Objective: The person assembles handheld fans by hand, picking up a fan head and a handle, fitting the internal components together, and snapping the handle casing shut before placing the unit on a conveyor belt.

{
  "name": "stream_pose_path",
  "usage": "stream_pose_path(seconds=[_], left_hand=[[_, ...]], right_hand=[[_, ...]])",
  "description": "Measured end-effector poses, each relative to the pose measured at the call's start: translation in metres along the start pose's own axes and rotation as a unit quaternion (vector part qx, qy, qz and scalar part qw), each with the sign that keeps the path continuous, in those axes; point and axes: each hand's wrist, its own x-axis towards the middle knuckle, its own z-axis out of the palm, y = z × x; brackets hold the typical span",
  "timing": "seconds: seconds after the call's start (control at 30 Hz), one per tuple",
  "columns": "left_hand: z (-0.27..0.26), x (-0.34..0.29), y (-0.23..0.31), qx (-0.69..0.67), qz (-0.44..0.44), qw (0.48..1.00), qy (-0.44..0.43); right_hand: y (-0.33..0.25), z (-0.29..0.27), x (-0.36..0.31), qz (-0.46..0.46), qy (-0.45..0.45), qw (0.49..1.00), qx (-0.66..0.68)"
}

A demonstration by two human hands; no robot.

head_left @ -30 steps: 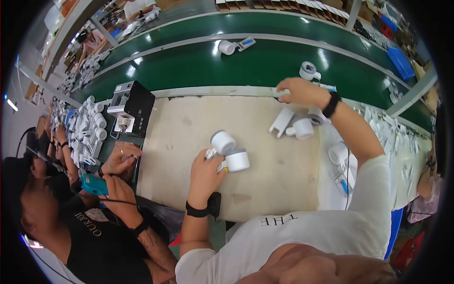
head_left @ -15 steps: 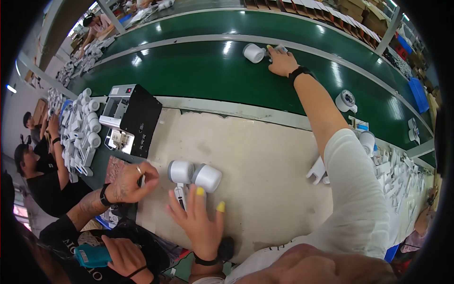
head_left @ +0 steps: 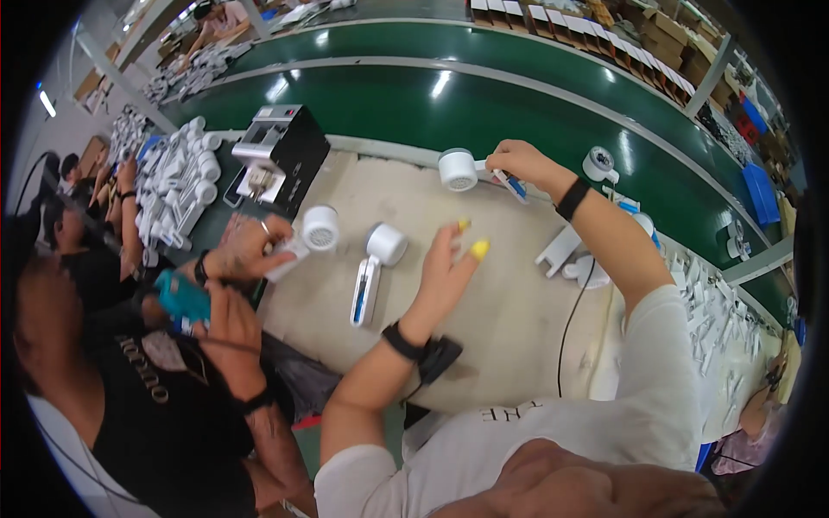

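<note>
My right hand (head_left: 528, 167) is closed on the handle of a white handheld device with a round, perforated head (head_left: 458, 170), over the bench's far edge. Blue shows along the open side of its handle. To its lower left my left hand (head_left: 445, 278) hovers, fingers apart and holding nothing, with yellow covers on two fingertips. Left of that hand, a similar white device (head_left: 366, 289) lies on the bench, its handle open with blue inside. A co-worker's hand (head_left: 250, 249) beside it grips another round-headed white device (head_left: 320, 229).
A black and silver machine (head_left: 281, 160) stands at the bench's far left. A pile of white devices (head_left: 181, 181) lies beyond it. White parts (head_left: 561, 250) and a black cable (head_left: 570, 332) are at right. Behind the bench runs a green conveyor (head_left: 380, 108), with another device (head_left: 598, 162) on it.
My right hand has come back from the conveyor with a white device. My left hand has moved right and up. The co-worker has taken one of the two devices on the bench.
</note>
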Motion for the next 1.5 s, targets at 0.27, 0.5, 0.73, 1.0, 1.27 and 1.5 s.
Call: stream_pose_path(seconds=[0.27,0.5,0.73,1.0,1.27,1.5], left_hand=[[0.059,-0.014,0.059,-0.049,0.119,0.991,0.03],[0.055,-0.037,0.063,-0.489,-0.069,0.862,-0.113],[0.082,-0.063,0.092,-0.608,-0.194,0.685,-0.352],[0.092,-0.063,0.109,-0.48,-0.22,0.769,-0.361],[0.092,-0.061,0.095,-0.399,-0.216,0.827,-0.333],[0.095,-0.066,0.1,-0.32,-0.16,0.898,-0.257]], right_hand=[[-0.048,0.014,-0.158,-0.018,0.002,0.985,0.173],[-0.004,-0.01,-0.273,-0.13,0.052,0.99,0.026],[0.034,0.017,-0.321,-0.04,0.039,0.963,0.265],[0.032,0.036,-0.34,-0.008,0.065,0.925,0.375],[0.04,0.031,-0.335,-0.039,0.255,0.963,-0.075],[0.041,-0.006,-0.332,-0.318,0.326,0.857,-0.242]])
